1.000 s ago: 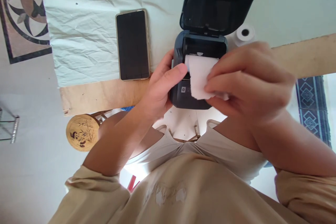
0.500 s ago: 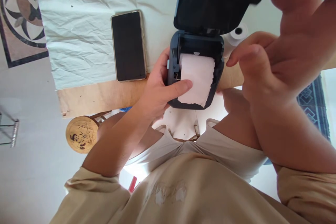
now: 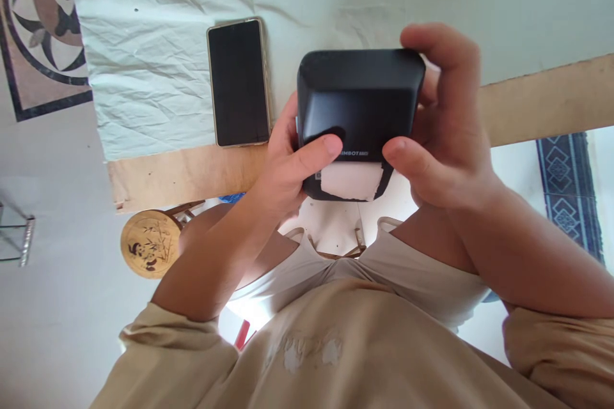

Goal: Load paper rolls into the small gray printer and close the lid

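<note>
Tablecloth [image 3: 158,89], pale green and creased toward the left, spreads across the far half of the scene, with a strip of bare wooden tabletop [image 3: 192,172] along its near edge. Nearest of all is the person's tan shirt [image 3: 384,345] (its chest print is worn and patchy), with light shorts [image 3: 422,281] just beyond it. At far left, a floor inlay [image 3: 55,19] shows a panda within a dark curved border; to the right, past the wood, lies a blue patterned rug [image 3: 568,198].

Centre, at the table's near edge, a black label printer [image 3: 364,108] is held between both hands, lid down; whether it is latched, I cannot tell. The right hand [image 3: 446,153] is clamped on the printer's right side, thumb at the lid's near right edge, index finger spread away to the far right corner. The left hand [image 3: 292,163] clasps the left side, thumb flat on the lid, the other fingers partly hidden behind the casing.

A smartphone [image 3: 240,83] lies screen-up left of the printer, well apart from it. Nearer and farther left stands a round wooden stool [image 3: 151,243] (another panda, among bamboo). Smallest is the white paper [image 3: 352,180], ragged at its near end, sticking out from under the lid.
</note>
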A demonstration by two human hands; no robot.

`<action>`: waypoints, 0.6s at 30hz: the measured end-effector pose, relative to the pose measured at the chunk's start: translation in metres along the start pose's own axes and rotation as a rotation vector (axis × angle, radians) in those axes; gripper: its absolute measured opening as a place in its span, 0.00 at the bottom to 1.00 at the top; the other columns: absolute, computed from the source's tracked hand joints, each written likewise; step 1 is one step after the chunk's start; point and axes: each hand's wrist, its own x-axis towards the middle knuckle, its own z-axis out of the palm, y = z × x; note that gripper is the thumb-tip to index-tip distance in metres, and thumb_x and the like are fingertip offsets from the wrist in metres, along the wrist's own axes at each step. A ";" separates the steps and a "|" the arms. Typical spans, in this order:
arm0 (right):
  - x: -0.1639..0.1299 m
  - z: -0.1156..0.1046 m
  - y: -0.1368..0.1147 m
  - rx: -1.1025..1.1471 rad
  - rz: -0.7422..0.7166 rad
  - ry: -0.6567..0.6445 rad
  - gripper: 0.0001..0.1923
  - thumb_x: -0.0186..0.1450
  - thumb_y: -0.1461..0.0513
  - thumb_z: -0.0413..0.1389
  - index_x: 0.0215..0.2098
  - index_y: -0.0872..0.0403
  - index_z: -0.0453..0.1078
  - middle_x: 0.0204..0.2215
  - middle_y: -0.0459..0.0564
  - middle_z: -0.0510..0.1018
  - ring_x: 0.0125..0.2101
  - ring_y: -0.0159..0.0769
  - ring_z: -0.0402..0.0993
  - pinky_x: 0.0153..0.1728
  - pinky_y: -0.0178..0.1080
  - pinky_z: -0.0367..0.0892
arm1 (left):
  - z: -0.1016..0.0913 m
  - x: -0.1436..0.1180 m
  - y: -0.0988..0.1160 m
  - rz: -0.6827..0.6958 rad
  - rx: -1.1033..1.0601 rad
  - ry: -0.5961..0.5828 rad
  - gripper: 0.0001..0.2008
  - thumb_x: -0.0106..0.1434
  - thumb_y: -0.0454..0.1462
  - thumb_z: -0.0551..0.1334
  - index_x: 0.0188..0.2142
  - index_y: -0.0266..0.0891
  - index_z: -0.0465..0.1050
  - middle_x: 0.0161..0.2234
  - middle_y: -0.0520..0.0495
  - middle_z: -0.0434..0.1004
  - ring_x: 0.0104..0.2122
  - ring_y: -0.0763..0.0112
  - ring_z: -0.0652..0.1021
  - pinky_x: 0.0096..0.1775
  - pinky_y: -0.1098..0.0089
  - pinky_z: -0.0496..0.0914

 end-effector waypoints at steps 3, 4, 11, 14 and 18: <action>0.003 0.003 0.000 0.142 0.026 -0.083 0.38 0.65 0.48 0.59 0.66 0.45 0.46 0.55 0.50 0.65 0.43 0.30 0.70 0.37 0.34 0.72 | -0.004 0.000 0.001 -0.043 -0.014 -0.051 0.14 0.63 0.42 0.69 0.44 0.37 0.74 0.31 0.52 0.74 0.28 0.77 0.77 0.27 0.77 0.71; 0.004 0.004 0.000 0.162 0.036 -0.085 0.38 0.65 0.49 0.60 0.65 0.45 0.46 0.56 0.50 0.65 0.43 0.29 0.69 0.39 0.35 0.72 | -0.004 0.000 0.001 -0.053 -0.029 -0.059 0.13 0.63 0.41 0.69 0.44 0.37 0.74 0.31 0.52 0.74 0.27 0.77 0.77 0.26 0.77 0.71; 0.005 0.005 0.002 0.265 0.087 -0.080 0.36 0.65 0.54 0.60 0.64 0.44 0.46 0.51 0.47 0.67 0.37 0.26 0.68 0.39 0.34 0.71 | 0.001 0.000 0.003 -0.099 -0.064 -0.001 0.12 0.61 0.40 0.71 0.40 0.39 0.74 0.30 0.55 0.77 0.27 0.79 0.79 0.27 0.81 0.75; 0.004 0.005 0.004 0.287 0.104 -0.074 0.36 0.65 0.54 0.60 0.64 0.43 0.46 0.47 0.46 0.69 0.36 0.27 0.68 0.37 0.35 0.70 | 0.002 0.000 0.004 -0.099 -0.080 0.010 0.11 0.60 0.40 0.72 0.37 0.38 0.74 0.30 0.56 0.78 0.27 0.81 0.80 0.27 0.83 0.74; 0.003 0.005 0.005 0.283 0.108 -0.062 0.36 0.65 0.55 0.60 0.64 0.43 0.47 0.42 0.46 0.69 0.39 0.30 0.69 0.37 0.35 0.69 | 0.002 0.000 0.006 -0.114 -0.091 -0.012 0.12 0.62 0.39 0.70 0.43 0.40 0.74 0.29 0.55 0.77 0.25 0.80 0.79 0.26 0.81 0.74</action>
